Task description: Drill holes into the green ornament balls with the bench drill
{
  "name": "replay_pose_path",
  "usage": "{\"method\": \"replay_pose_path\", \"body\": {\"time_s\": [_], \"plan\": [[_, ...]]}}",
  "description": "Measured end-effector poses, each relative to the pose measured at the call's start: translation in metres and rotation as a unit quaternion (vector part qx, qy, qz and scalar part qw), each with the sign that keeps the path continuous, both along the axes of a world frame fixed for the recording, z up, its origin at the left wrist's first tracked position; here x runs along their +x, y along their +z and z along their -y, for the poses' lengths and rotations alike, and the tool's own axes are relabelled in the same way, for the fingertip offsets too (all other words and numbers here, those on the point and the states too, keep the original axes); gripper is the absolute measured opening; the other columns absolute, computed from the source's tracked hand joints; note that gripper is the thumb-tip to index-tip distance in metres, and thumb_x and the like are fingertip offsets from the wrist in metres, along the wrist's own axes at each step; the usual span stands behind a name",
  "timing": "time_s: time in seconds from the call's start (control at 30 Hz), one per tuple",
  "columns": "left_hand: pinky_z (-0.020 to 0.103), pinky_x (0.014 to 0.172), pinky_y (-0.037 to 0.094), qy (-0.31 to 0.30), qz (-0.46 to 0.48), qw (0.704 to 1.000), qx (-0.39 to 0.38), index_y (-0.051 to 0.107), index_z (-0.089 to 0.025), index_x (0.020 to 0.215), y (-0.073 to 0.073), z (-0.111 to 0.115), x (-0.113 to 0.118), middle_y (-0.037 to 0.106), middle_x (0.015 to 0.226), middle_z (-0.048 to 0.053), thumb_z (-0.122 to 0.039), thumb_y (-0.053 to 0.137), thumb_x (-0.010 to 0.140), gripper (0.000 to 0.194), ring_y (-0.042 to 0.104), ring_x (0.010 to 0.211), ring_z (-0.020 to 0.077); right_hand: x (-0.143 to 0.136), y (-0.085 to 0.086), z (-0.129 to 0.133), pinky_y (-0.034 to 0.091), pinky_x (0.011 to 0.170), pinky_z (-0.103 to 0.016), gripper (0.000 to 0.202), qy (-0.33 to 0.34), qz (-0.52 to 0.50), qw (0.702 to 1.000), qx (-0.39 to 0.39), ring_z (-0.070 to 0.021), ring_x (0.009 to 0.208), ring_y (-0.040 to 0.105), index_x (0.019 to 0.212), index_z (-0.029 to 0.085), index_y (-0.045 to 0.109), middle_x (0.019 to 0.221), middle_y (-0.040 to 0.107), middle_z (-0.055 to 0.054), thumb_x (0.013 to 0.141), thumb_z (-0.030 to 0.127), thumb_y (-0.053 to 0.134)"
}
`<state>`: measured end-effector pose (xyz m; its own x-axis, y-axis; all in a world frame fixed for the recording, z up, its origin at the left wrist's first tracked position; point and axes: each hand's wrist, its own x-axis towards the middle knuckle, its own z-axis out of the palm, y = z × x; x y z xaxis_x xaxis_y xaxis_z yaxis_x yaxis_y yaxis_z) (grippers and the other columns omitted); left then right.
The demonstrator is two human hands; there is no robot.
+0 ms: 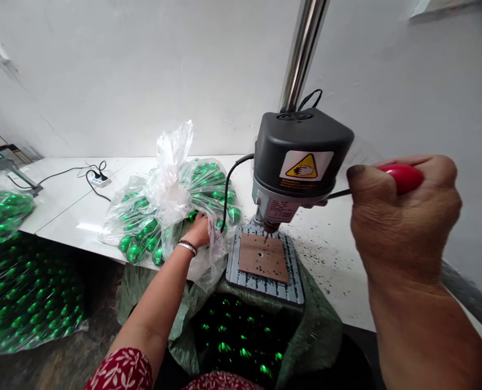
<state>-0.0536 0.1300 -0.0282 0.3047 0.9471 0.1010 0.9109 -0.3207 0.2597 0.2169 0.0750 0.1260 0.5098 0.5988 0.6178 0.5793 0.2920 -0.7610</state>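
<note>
My right hand (403, 216) is wrapped round the red knob (404, 177) of the feed lever on a small drill press (306, 141). The bit of the press points down above a brown square board (264, 257) with a small hole in it, apart from the board. My left hand (200, 230) reaches into the mouth of a clear plastic bag (173, 189). Shiny green balls (135, 250) fill this bag, and one (192, 215) is right by my left fingers. Plastic and the hand itself hide most of those fingers.
The board lies on the slotted grey base (265, 290) of the press. Dark chips (322, 254) litter the white table. More green balls fill a bag (29, 292) at left and a green-lined container (241, 341) below the press. A power strip (100, 180) with cables sits behind.
</note>
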Motion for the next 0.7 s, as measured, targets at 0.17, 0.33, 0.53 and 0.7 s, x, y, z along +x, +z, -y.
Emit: {"method": "replay_pose_path", "body": {"time_s": [0.17,0.33,0.53,0.7], "plan": [[0.047,0.115,0.024,0.059,0.008,0.998,-0.003,0.064,-0.016,0.116,0.003,0.036,-0.021,0.064,0.12,0.015,-0.018,0.058,0.075,0.041,0.051,0.123,0.0307,-0.003,-0.001,0.001,0.041,0.074,-0.033,0.019,-0.014,0.0,1.0,-0.015,-0.0098,0.07,0.049,0.081,0.019,0.049,0.075,0.052,0.002,0.073,0.033,0.058],[0.044,0.113,0.032,0.219,0.074,0.973,0.001,0.054,-0.014,0.13,-0.001,0.068,-0.023,0.036,0.147,0.019,-0.022,0.065,0.071,0.061,0.034,0.138,0.0347,-0.002,-0.004,0.001,0.04,0.07,-0.031,0.018,-0.011,0.002,1.0,0.005,-0.0093,0.068,0.047,0.082,0.017,0.052,0.076,0.055,0.001,0.073,0.03,0.061],[0.038,0.11,0.036,0.189,0.106,0.976,-0.031,0.049,-0.009,0.135,-0.002,0.082,-0.026,0.051,0.135,0.019,-0.016,0.062,0.07,0.066,0.049,0.126,0.029,-0.001,-0.005,0.003,0.041,0.068,-0.03,0.023,0.007,0.021,0.999,0.038,-0.0079,0.067,0.047,0.08,0.018,0.051,0.075,0.055,0.002,0.076,0.039,0.06],[0.039,0.094,0.048,0.222,0.215,0.95,-0.036,0.055,-0.013,0.127,0.0,0.083,-0.03,0.066,0.11,0.012,-0.03,0.065,0.071,0.06,0.062,0.102,0.0258,-0.001,-0.007,0.004,0.042,0.071,-0.032,0.025,0.01,0.024,0.999,0.045,-0.0089,0.068,0.048,0.08,0.018,0.049,0.075,0.054,0.002,0.076,0.041,0.059]]}}
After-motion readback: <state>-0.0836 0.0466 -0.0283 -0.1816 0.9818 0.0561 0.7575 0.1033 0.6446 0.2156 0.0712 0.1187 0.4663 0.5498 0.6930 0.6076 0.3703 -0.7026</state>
